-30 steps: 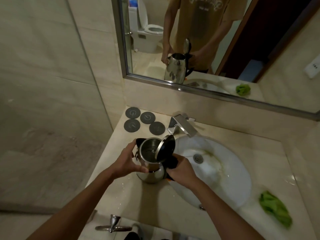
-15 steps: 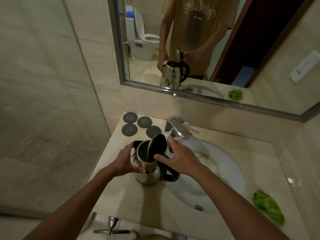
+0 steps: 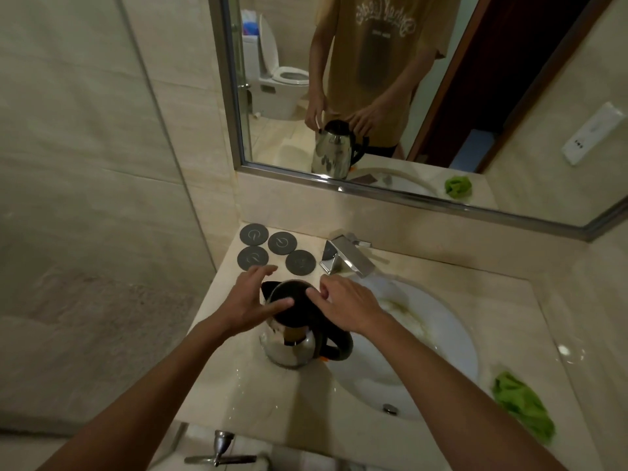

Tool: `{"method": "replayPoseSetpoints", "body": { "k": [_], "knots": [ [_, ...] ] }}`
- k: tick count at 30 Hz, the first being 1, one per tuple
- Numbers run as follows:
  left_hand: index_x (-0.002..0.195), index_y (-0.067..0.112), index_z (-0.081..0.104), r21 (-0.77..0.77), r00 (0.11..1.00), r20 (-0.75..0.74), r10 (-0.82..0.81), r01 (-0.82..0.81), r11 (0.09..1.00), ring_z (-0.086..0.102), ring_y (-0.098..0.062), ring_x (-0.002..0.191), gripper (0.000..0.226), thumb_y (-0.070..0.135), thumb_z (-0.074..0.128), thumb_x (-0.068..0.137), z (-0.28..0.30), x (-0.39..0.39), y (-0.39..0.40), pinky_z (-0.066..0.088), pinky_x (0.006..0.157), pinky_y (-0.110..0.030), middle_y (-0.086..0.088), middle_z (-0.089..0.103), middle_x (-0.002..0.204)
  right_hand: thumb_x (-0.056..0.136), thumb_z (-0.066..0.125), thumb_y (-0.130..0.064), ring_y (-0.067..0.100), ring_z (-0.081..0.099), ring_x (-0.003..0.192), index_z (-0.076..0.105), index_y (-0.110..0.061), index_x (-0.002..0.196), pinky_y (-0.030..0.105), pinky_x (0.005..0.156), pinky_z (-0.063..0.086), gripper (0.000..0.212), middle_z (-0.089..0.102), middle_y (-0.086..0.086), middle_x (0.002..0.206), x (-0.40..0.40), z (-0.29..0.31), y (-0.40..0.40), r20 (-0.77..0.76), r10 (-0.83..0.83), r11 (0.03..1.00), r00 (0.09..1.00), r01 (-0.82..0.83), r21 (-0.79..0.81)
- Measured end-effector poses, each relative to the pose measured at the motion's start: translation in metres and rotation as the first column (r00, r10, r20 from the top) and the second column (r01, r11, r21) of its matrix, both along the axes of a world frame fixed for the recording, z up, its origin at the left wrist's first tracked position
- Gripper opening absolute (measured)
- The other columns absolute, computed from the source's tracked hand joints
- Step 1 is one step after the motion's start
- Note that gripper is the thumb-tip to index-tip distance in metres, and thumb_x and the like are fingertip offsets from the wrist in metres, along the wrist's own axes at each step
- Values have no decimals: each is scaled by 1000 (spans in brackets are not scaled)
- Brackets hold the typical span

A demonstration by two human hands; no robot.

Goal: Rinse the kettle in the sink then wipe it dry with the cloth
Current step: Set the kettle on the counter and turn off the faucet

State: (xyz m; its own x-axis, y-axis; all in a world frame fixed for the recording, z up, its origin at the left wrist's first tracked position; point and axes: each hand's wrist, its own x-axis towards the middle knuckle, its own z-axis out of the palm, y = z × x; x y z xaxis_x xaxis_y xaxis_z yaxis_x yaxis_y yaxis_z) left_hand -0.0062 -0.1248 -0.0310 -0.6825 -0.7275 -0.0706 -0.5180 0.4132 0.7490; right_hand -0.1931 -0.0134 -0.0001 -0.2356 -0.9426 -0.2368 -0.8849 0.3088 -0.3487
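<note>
Kettle [image 3: 292, 338] stood on the counter [image 3: 251, 396], lid [image 3: 289, 299] down, both hands at its top

The kettle is set upright at the left rim of the sink [image 3: 424, 334], its black handle reaching over the basin. The left hand [image 3: 246, 302] is spread open, thumb laid on the lid. The right hand [image 3: 346, 302] is loosely open, fingertips resting on the lid's right edge; nothing is gripped. The green cloth [image 3: 523, 404] is lain on the counter right of the sink, well apart from the kettle
</note>
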Motion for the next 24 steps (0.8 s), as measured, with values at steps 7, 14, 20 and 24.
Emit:
{"method": "replayPoseSetpoints", "body": {
  "k": [7, 14, 20, 24],
  "knots": [
    [89, 14, 66, -218, 991, 32, -128, 132, 967, 51, -11, 78, 9, 22, 64, 86, 12, -80, -12, 43, 68, -25, 1, 62, 92, 99, 46, -40, 25, 56, 72, 46, -20, 76, 32, 64, 39, 31, 57, 2, 76, -69, 3, 12, -49, -148, 989, 988, 148, -15],
    [85, 14, 64, -281, 966, 206, -156, 211, 936, 60, -24, 85, 12, 23, 56, 87, 2, -179, -19, 42, 65, -31, -4, 64, 92, 98, 46, -31, 24, 52, 77, 49, -18, 84, 28, 56, 32, 19, 57, 4, 88, -151, -16, -18, -85, -197, 979, 977, 201, 37],
    [99, 12, 60, -269, 970, 238, -54, 120, 956, 54, -25, 97, 17, 25, 52, 90, -29, -228, -35, 45, 70, -33, -7, 59, 112, 95, 43, -32, 32, 58, 108, 61, -19, 105, 38, 79, 48, 24, 62, 8, 116, -192, -54, -72, -2, -215, 975, 977, 214, 63],
    [92, 13, 58, -235, 956, 290, 37, 34, 971, 54, -24, 90, 19, 30, 54, 86, -52, -243, -34, 52, 69, -36, -7, 58, 104, 95, 45, -29, 34, 49, 122, 57, -11, 126, 41, 95, 46, 37, 55, 14, 127, -203, -75, -98, 39, -246, 966, 968, 242, 89]
  ]
}}
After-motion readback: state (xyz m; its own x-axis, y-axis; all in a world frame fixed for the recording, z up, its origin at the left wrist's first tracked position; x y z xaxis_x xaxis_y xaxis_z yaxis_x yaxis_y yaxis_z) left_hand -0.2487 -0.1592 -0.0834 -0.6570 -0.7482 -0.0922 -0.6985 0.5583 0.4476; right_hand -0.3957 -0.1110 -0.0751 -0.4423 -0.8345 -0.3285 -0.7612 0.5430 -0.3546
